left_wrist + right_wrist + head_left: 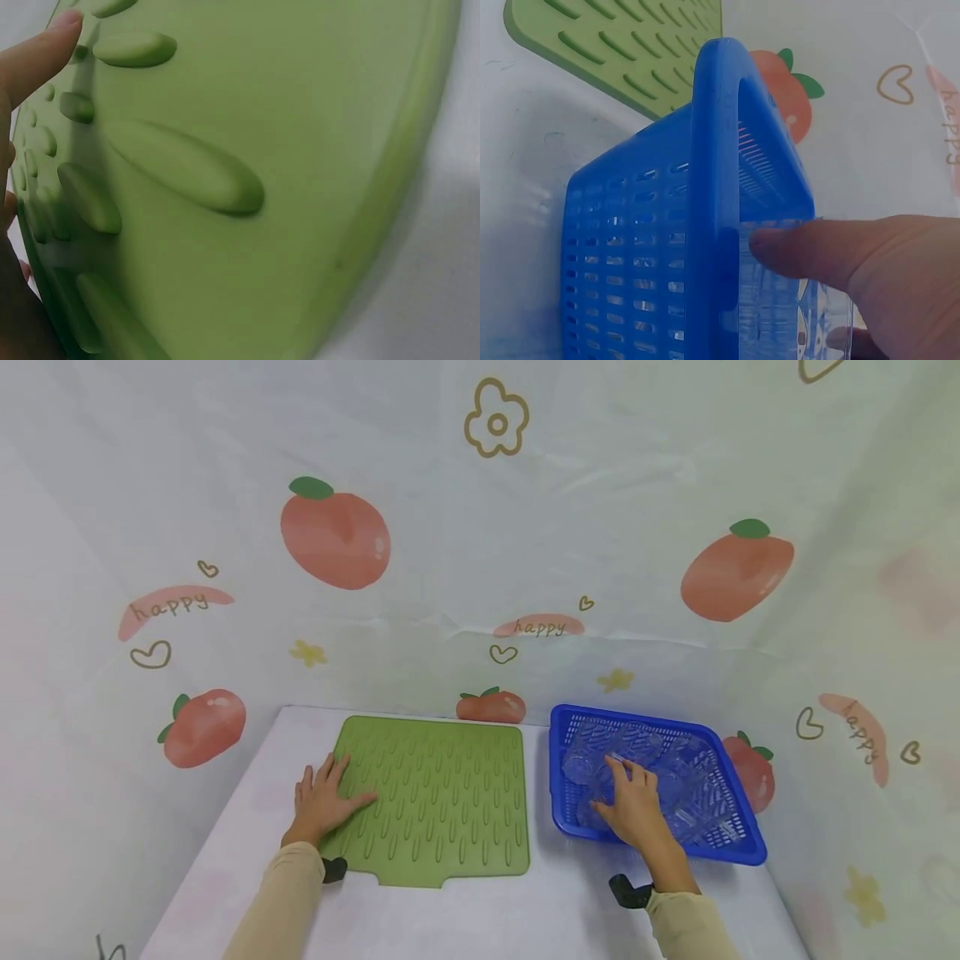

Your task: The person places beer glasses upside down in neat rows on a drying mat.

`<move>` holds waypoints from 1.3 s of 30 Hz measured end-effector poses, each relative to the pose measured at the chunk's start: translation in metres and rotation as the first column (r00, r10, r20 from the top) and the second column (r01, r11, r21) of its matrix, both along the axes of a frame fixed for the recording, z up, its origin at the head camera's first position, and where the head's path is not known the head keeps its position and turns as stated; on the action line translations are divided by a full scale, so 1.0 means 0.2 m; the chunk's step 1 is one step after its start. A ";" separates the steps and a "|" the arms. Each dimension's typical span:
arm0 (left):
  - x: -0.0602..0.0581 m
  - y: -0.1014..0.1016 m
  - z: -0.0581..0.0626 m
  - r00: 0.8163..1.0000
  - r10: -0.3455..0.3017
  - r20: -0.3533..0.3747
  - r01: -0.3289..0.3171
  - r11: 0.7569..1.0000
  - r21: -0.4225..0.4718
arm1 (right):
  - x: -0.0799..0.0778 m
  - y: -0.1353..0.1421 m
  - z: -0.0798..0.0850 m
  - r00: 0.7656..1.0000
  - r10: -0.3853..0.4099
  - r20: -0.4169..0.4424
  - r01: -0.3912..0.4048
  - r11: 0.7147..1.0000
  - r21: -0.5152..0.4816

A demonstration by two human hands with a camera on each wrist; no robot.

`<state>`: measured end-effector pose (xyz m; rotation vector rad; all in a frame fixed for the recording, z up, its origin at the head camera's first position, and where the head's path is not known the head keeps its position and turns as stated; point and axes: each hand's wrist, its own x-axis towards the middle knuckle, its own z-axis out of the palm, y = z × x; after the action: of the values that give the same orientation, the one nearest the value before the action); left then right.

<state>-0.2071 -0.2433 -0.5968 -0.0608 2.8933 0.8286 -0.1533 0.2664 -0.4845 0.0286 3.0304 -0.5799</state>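
My left hand [322, 806] rests on the left edge of a ridged green drying mat [450, 793], fingers spread. In the left wrist view, the thumb [45, 56] lies over the raised ridges. My right hand [637, 810] reaches into a blue plastic basket [557, 781] that holds several clear glasses. Thumb and fingers grip one clear glass [769, 300] just inside the rim, seen close up in the right wrist view. Its far side is partly hidden by the hand.
Behind the mat and basket rises a white fabric backdrop [427, 635] printed with fruit. A strip of white tabletop [538, 827] lies between mat and basket. The basket's slotted wall [630, 255] stands upright beside my right hand.
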 end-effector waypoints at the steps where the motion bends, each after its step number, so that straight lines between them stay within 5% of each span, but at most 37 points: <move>1: 0.00 0.00 0.00 1.000 0.000 -0.004 0.000 1.000 0.000 | 0.00 0.00 0.00 1.000 0.000 0.001 0.000 1.000 -0.002; 25: 0.02 -0.02 -0.02 1.000 0.005 -0.024 -0.005 1.000 -0.011 | -0.01 0.01 0.00 0.999 0.038 -0.027 -0.039 0.999 -0.022; 39: 0.00 -0.03 -0.05 1.000 0.002 -0.024 -0.002 1.000 -0.017 | 0.00 -0.02 0.07 0.999 0.026 -0.038 -0.028 0.998 -0.056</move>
<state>-0.2063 -0.2499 -0.6069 -0.0554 2.9232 0.8110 -0.1528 0.2625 -0.4702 -0.0264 3.0437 -0.6706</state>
